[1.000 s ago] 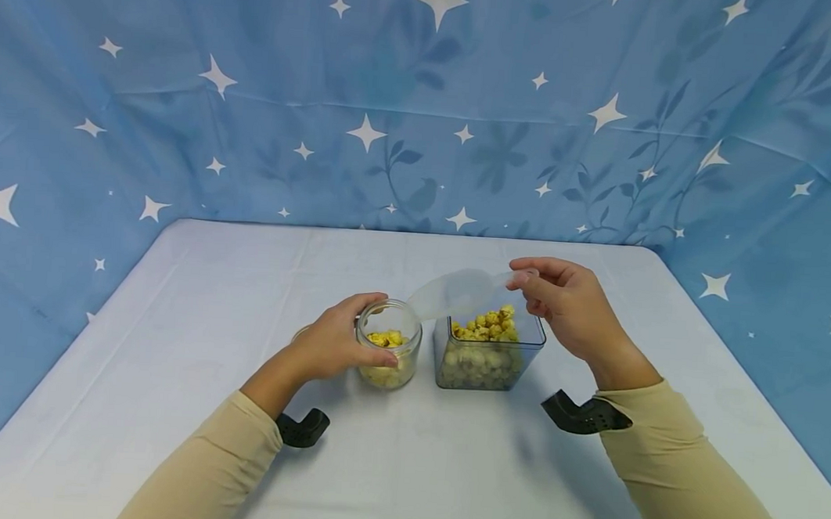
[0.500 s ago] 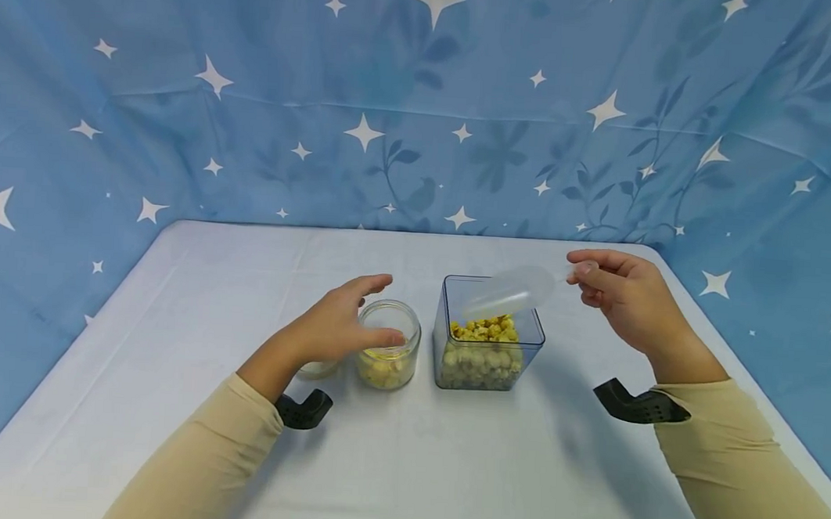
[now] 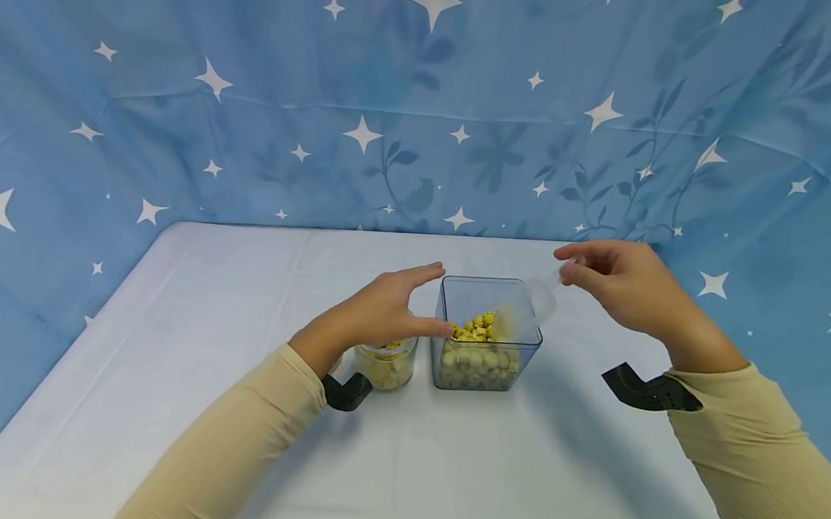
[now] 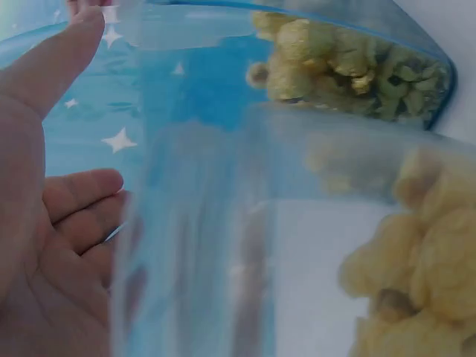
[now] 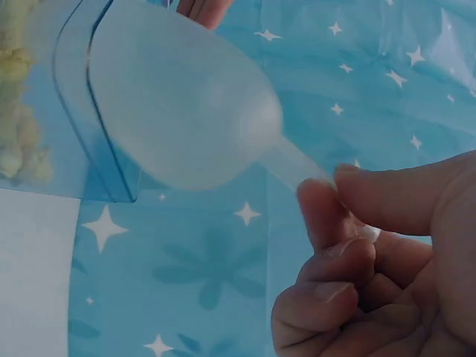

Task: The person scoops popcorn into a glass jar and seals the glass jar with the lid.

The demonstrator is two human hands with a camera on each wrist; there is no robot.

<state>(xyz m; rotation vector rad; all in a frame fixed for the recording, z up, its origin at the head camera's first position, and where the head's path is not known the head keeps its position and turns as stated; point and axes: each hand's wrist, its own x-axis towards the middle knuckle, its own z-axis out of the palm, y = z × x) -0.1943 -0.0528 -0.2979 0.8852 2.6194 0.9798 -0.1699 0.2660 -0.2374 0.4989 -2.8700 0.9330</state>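
My right hand (image 3: 618, 290) pinches the thin handle of a translucent white scoop (image 5: 193, 97) between thumb and fingers. The scoop's bowl tilts down into a clear bluish square container (image 3: 468, 294), over the yellow popcorn (image 3: 479, 325) in it. My left hand (image 3: 377, 312) reaches across a round glass jar (image 3: 385, 360), thumb and fingers spread apart. Its fingertips are right at the container's left side. Popcorn also lies in the jar, whose top is partly hidden under the left hand. In the left wrist view, the jar wall blurs close to the lens.
The jar and container stand side by side on a white-covered table (image 3: 405, 463). A small round clear piece left of the jar is mostly hidden behind my left wrist. A blue curtain (image 3: 291, 73) with white stars hangs behind the table.
My left hand has let go of the jar and moved right, to the container. The right hand has drawn the scoop from the jar rightward and lowered its bowl into the container.
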